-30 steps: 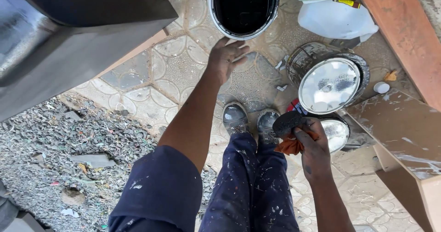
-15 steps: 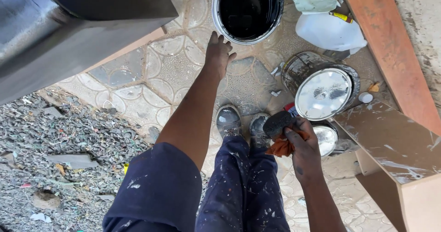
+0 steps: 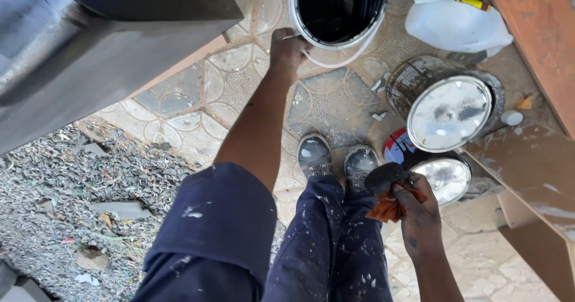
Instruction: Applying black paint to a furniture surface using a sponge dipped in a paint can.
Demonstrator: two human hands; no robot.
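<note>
My left hand (image 3: 286,46) reaches forward and grips the rim or wire handle of a white bucket (image 3: 339,41) filled with black paint, at the top centre. My right hand (image 3: 416,209) stays near my knee, closed on a dark sponge (image 3: 383,178) wrapped with an orange rag (image 3: 386,208). My two paint-spattered shoes (image 3: 336,157) stand on the patterned paving below the bucket.
Two tins with shiny metal lids (image 3: 450,111) (image 3: 446,179) sit right of my feet. A white plastic jug (image 3: 458,25) lies at the top right. A rusty orange beam (image 3: 536,44) runs along the right. A dark painted metal panel (image 3: 90,44) fills the upper left; gravel (image 3: 72,206) lies lower left.
My left hand has moved forward from the paving to the bucket and closed on its rim. The right hand keeps holding the sponge and rag.
</note>
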